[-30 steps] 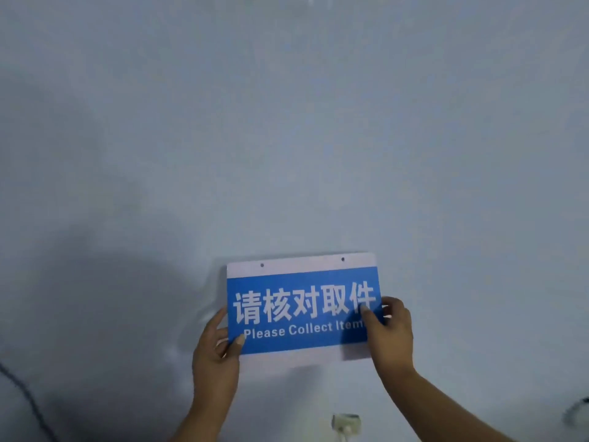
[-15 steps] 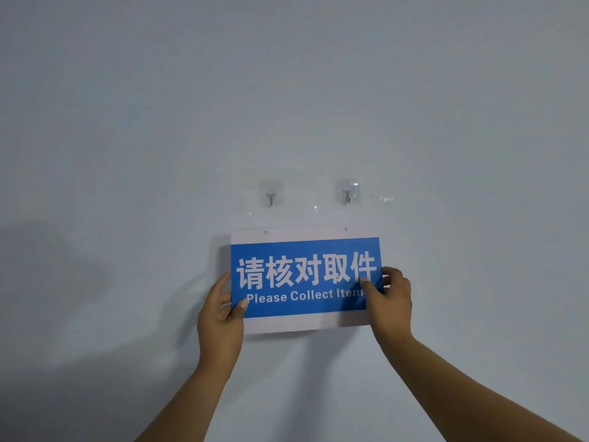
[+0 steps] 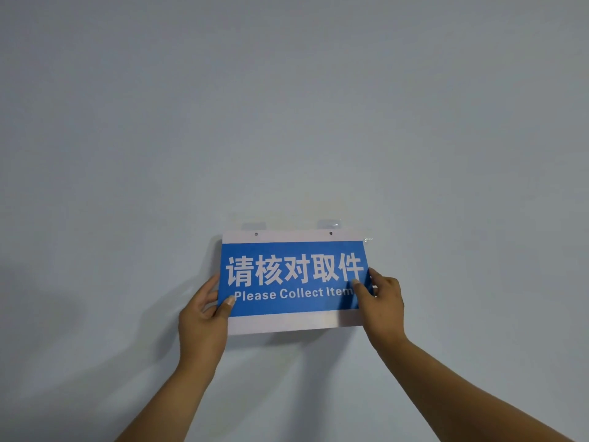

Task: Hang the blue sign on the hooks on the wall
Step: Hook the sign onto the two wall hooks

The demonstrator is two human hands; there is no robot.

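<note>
The blue sign [image 3: 294, 279], with white characters and "Please Collect Item" on it, is held flat against the pale wall. My left hand [image 3: 204, 317] grips its lower left edge and my right hand [image 3: 381, 303] grips its right edge. Two small holes sit in the sign's white top strip. The clear pad of the left hook [image 3: 254, 225] and that of the right hook [image 3: 330, 223] peek out just above the strip; the metal hooks themselves are hidden behind the sign. I cannot tell whether the holes are on the hooks.
A plain pale wall [image 3: 287, 106] fills the view. A scrap of clear tape [image 3: 368, 239] sticks to the wall by the sign's upper right corner.
The sign has risen with both hands until its top strip covers the two hooks, which were in plain sight above it half a second ago.
</note>
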